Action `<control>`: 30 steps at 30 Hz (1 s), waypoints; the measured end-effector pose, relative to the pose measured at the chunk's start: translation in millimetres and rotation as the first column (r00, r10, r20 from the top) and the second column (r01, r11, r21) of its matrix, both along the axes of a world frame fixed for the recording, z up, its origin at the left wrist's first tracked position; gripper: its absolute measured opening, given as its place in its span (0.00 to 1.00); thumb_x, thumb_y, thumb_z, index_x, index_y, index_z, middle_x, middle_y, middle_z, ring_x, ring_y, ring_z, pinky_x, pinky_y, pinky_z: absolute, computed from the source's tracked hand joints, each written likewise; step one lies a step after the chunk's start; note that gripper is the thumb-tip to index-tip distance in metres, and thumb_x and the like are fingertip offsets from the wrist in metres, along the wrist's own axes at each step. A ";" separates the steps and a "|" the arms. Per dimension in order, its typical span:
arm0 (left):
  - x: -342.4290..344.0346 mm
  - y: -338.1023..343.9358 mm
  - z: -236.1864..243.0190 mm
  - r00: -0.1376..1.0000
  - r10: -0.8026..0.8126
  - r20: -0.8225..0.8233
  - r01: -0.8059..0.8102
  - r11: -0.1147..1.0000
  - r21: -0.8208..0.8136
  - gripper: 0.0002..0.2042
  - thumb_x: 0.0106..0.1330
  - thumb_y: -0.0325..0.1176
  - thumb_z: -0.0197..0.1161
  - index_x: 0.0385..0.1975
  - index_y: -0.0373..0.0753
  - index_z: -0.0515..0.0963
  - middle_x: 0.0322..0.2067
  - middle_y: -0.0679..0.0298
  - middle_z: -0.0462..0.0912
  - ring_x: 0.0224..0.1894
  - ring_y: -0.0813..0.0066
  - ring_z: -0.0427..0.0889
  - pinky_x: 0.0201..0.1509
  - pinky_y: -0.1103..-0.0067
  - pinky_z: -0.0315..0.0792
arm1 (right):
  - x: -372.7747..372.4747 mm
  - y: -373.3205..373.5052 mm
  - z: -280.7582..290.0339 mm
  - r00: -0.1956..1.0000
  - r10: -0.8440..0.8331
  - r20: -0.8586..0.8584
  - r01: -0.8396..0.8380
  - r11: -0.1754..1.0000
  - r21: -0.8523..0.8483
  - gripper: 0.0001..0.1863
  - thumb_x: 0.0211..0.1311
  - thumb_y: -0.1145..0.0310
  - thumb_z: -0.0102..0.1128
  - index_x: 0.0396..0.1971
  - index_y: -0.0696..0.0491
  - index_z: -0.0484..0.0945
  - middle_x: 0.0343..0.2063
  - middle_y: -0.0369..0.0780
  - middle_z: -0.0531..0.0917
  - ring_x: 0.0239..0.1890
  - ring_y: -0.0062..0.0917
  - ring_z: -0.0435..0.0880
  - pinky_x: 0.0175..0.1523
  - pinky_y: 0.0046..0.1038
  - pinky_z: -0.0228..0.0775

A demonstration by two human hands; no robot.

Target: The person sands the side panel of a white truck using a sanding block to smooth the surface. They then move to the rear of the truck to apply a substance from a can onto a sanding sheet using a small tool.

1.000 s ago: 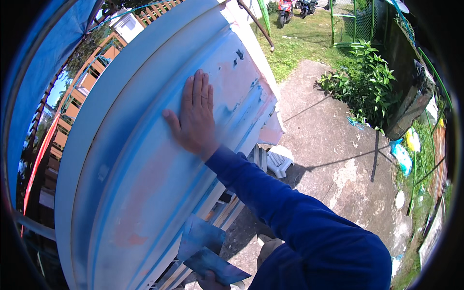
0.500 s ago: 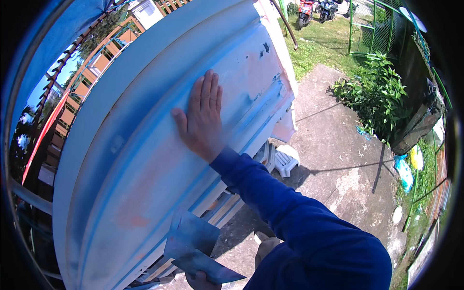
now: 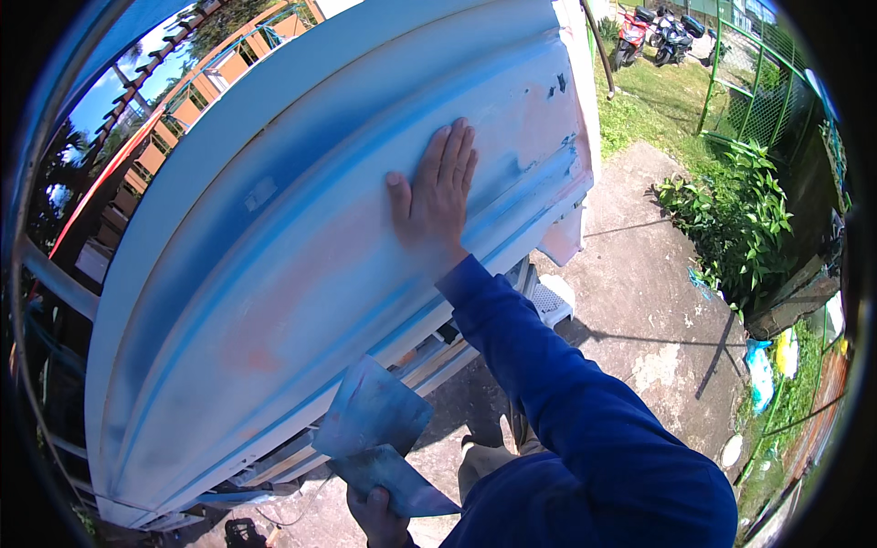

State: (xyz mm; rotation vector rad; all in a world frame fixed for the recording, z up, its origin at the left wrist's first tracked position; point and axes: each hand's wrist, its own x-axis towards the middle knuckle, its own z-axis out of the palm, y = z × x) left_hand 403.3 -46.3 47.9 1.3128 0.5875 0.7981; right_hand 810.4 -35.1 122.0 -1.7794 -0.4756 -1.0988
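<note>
An upturned boat-like hull [image 3: 320,265], pale blue-white with pink patches and blue streaks, slopes across the middle of the view. On its upper surface my right hand [image 3: 434,187] lies flat, fingers stretched out and thumb apart, below some small dark chips. Low in the view, my left hand [image 3: 379,516] grips blue-stained flat sheets [image 3: 370,411], perhaps sandpaper, one angled over the other just beside the hull's lower edge. Much of my left hand is hidden beneath them. My right sleeve is dark blue.
A white plastic stool [image 3: 557,301] sits under the hull on stained concrete [image 3: 639,283]. Leafy plants [image 3: 731,219], a green mesh gate [image 3: 758,73] and parked scooters [image 3: 639,36] are at the right. A metal pole [image 3: 64,283] and orange railing [image 3: 151,160] are at the left.
The view has shifted, so hull and yard appear farther right. My right hand has slid slightly over the hull, still flat. My left hand still holds the sheets.
</note>
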 end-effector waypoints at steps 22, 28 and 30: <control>10.3 21.0 -16.4 0.813 -0.578 0.076 0.540 0.697 -0.471 0.19 0.70 0.30 0.59 0.59 0.32 0.69 0.51 0.59 0.79 0.50 0.70 0.81 0.56 0.75 0.76 | -268.9 -126.6 -80.5 -0.129 0.986 -0.110 -0.004 0.110 0.994 0.24 0.77 0.59 0.43 0.66 0.56 0.63 0.61 0.43 0.74 0.63 0.32 0.73 0.68 0.39 0.64; 18.0 65.4 -23.1 0.911 -0.344 0.229 0.408 0.668 -0.622 0.19 0.75 0.39 0.56 0.61 0.38 0.67 0.54 0.60 0.77 0.55 0.68 0.80 0.58 0.68 0.78 | -278.3 -157.8 -89.6 0.317 0.888 -0.335 -0.491 0.455 0.743 0.18 0.73 0.76 0.46 0.59 0.62 0.71 0.57 0.45 0.78 0.61 0.32 0.76 0.66 0.34 0.66; 25.9 67.7 -21.2 0.911 -0.313 0.269 0.412 0.653 -0.635 0.19 0.75 0.38 0.55 0.61 0.38 0.67 0.55 0.60 0.77 0.55 0.68 0.80 0.58 0.68 0.78 | -304.9 -146.6 -67.7 0.453 0.764 -0.460 -0.743 0.609 0.280 0.22 0.67 0.82 0.51 0.61 0.57 0.70 0.59 0.49 0.74 0.63 0.38 0.74 0.66 0.35 0.66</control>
